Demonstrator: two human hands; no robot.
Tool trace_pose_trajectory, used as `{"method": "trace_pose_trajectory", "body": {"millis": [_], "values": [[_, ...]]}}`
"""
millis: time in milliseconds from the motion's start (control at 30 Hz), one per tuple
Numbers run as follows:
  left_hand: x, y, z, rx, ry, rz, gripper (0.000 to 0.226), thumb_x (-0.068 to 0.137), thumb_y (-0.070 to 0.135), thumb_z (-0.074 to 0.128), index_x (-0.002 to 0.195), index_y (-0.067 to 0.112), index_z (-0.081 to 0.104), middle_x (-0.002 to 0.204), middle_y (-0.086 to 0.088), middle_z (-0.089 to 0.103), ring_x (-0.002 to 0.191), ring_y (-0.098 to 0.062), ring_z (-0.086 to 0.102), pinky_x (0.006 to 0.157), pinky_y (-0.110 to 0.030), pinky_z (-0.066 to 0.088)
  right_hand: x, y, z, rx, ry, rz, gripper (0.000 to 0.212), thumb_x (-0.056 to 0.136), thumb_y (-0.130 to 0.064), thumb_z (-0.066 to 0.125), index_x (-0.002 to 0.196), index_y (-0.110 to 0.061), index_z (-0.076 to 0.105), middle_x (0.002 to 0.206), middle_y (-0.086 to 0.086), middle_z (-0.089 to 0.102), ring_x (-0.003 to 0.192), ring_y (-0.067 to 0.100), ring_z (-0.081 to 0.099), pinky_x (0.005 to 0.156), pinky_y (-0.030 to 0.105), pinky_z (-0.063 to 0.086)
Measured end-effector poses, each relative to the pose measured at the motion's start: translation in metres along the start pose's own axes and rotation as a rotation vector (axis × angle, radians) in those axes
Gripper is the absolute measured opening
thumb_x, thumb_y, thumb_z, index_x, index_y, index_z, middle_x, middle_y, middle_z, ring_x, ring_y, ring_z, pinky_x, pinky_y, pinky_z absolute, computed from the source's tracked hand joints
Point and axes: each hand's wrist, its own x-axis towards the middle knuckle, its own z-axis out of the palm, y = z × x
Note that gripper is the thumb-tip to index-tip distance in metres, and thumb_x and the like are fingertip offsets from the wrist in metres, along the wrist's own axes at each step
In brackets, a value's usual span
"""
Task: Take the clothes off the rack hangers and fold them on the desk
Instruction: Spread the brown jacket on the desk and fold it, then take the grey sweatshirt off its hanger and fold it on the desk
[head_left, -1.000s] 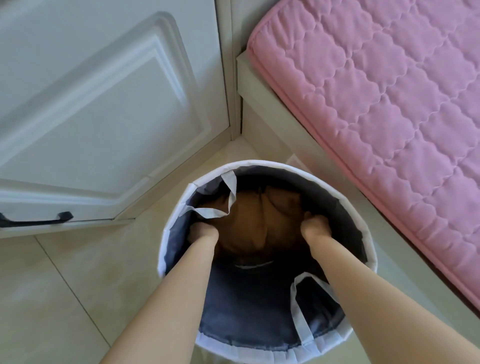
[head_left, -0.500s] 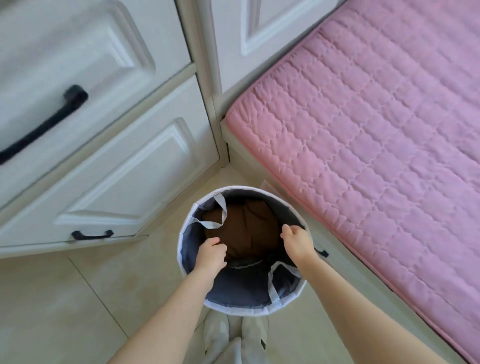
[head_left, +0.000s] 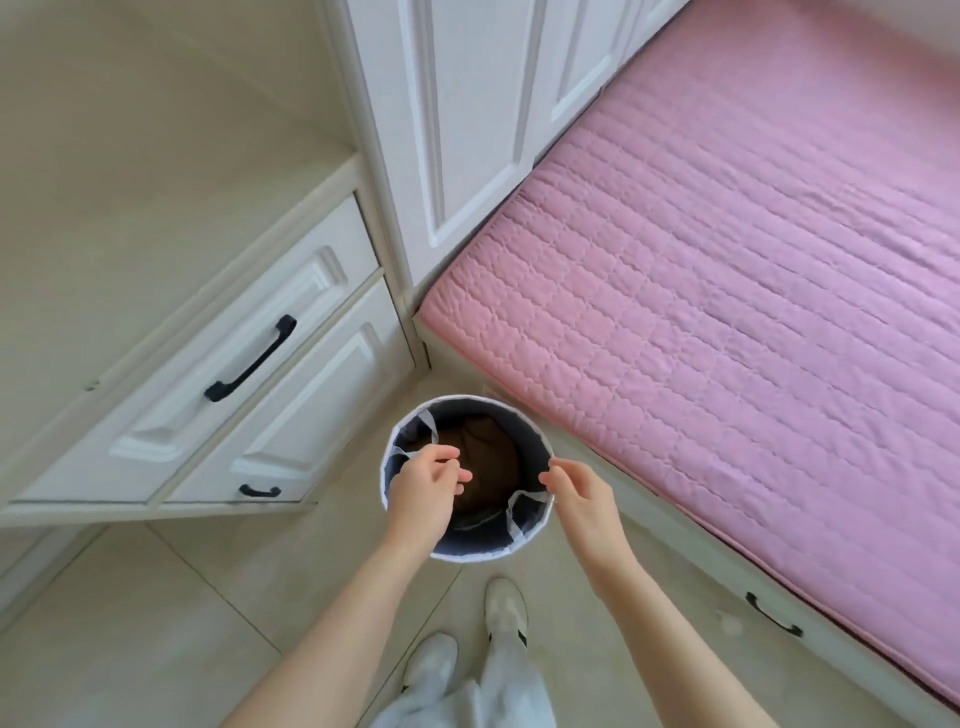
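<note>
One brown, rumpled cloth garment (head_left: 480, 470) lay at the bottom of a round grey fabric laundry basket with a white rim (head_left: 467, 557), which stood on the pale tiled floor (head_left: 156, 623). No rack, hanger or desk was in view.

Above the basket's mouth hung two bare hands. The left hand (head_left: 423, 491) hovered over the basket's left side, fingers loosely bent and holding nothing. The right hand (head_left: 582, 491) was just over the basket's right rim, fingers also loosely bent. Its fingertips lay near one of the basket's white strap handles (head_left: 524, 506), but whether they pinched it could not be told. A second white strap handle (head_left: 426, 431) hung inside the far left rim.

Beyond the basket to the left stood white cabinet drawers (head_left: 291, 415), with two black handles showing, and a tall white panelled door (head_left: 467, 130) behind. To the basket's right ran one pink quilted mattress (head_left: 727, 312) on a white base with one black handle (head_left: 771, 616). Nearer than the basket, two pale shoes (head_left: 504, 605) and light trouser legs showed.

The risks were modest, as I judged. The soft basket could tip or collapse if lifted by one strap alone, spilling the garment. Reaching in carelessly could snag fingers in a strap, dragging the basket along.
</note>
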Motion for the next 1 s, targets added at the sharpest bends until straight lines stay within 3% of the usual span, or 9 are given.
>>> {"method": "trace_pose_trajectory", "body": {"millis": [167, 333, 500, 567, 700, 1000], "values": [[-0.083, 0.043, -0.017, 0.114, -0.105, 0.164, 0.015, 0.098, 0.015, 0.049, 0.103, 0.023, 0.062, 0.081, 0.005, 0.071, 0.078, -0.008, 0.067, 0.079, -0.027, 0.053, -0.094, -0.008, -0.024, 0.059, 0.133, -0.103, 0.022, 0.098, -0.026, 0.052, 0.116, -0.024, 0.062, 0.111, -0.015, 0.064, 0.104, 0.0, 0.057, 0.082, 0.013, 0.041], [-0.165, 0.07, -0.019, 0.208, -0.265, 0.313, 0.019, 0.096, 0.018, 0.053, 0.092, 0.034, 0.062, 0.075, 0.007, 0.072, 0.078, -0.003, 0.066, 0.078, -0.027, 0.051, -0.183, 0.006, -0.049, 0.119, 0.293, -0.15, 0.017, 0.098, -0.023, 0.053, 0.114, -0.027, 0.059, 0.105, -0.017, 0.063, 0.095, -0.011, 0.056, 0.074, 0.001, 0.04], [-0.233, 0.077, 0.004, 0.356, -0.489, 0.436, 0.015, 0.095, 0.015, 0.055, 0.098, 0.027, 0.064, 0.074, 0.009, 0.072, 0.079, -0.006, 0.067, 0.08, -0.034, 0.053, -0.267, 0.043, -0.074, 0.179, 0.494, -0.111, 0.022, 0.095, -0.019, 0.057, 0.116, -0.02, 0.061, 0.101, -0.015, 0.063, 0.094, -0.004, 0.059, 0.079, 0.011, 0.044], [-0.261, 0.076, 0.02, 0.425, -0.584, 0.5, 0.014, 0.094, 0.014, 0.055, 0.099, 0.024, 0.064, 0.073, 0.006, 0.072, 0.077, -0.008, 0.067, 0.079, -0.034, 0.053, -0.301, 0.063, -0.084, 0.193, 0.592, -0.084, 0.023, 0.094, -0.018, 0.058, 0.117, -0.018, 0.061, 0.101, -0.01, 0.064, 0.096, 0.004, 0.061, 0.084, 0.02, 0.047], [-0.319, 0.07, 0.062, 0.579, -0.779, 0.67, 0.015, 0.095, 0.015, 0.055, 0.097, 0.028, 0.062, 0.073, 0.007, 0.071, 0.074, -0.009, 0.066, 0.075, -0.03, 0.052, -0.37, 0.107, -0.103, 0.261, 0.779, 0.01, 0.023, 0.095, -0.019, 0.057, 0.118, -0.018, 0.06, 0.107, -0.008, 0.064, 0.1, 0.008, 0.061, 0.089, 0.025, 0.047], [-0.471, 0.012, 0.136, 0.755, -1.145, 0.898, 0.012, 0.095, 0.018, 0.055, 0.098, 0.025, 0.065, 0.074, 0.008, 0.07, 0.068, -0.006, 0.062, 0.066, -0.022, 0.048, -0.527, 0.218, -0.111, 0.441, 1.125, 0.241, 0.027, 0.097, -0.023, 0.054, 0.124, -0.019, 0.056, 0.103, -0.014, 0.06, 0.099, -0.004, 0.056, 0.09, 0.024, 0.047]]}}
